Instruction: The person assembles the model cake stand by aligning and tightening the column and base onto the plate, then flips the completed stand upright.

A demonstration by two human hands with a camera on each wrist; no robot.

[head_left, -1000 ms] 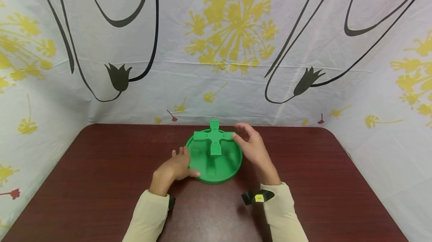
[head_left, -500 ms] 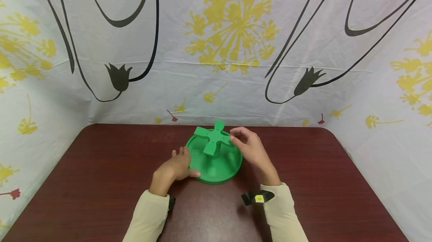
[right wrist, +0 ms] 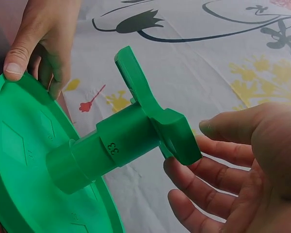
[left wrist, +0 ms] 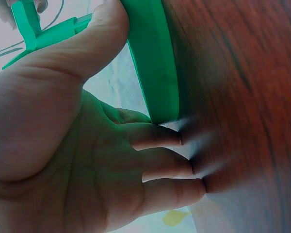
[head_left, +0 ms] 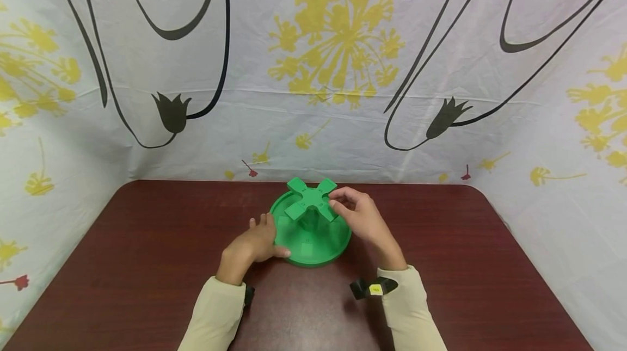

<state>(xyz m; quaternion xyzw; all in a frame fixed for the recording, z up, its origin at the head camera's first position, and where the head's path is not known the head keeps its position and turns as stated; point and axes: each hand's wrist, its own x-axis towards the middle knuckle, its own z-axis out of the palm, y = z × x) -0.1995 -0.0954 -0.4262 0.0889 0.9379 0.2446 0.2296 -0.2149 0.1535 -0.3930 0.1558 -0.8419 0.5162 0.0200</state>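
A green round dish [head_left: 309, 256] with a raised rim stands on the table. From its middle rises a stepped post [right wrist: 115, 138] marked 33, topped by a green four-armed cross handle [head_left: 311, 198], now turned to an X. My left hand [head_left: 252, 245] holds the dish's left edge. In the right wrist view its thumb lies on the rim; in the left wrist view its fingertips rest on the table [left wrist: 233, 145]. My right hand [head_left: 364, 217] is at the cross's right arm. In the right wrist view its fingers touch that arm, while the thumb stands a little apart.
The dark red wooden table [head_left: 161, 264] reaches back to a white cloth [head_left: 235, 68] with yellow and grey flower prints. Cloth also hangs along both sides. A black strap with a yellow label [head_left: 376, 289] sits on the right wrist.
The cross handle has turned from an upright plus to an X. My right hand has shifted slightly left and nearer with it. The dish and my left hand have stayed in place.
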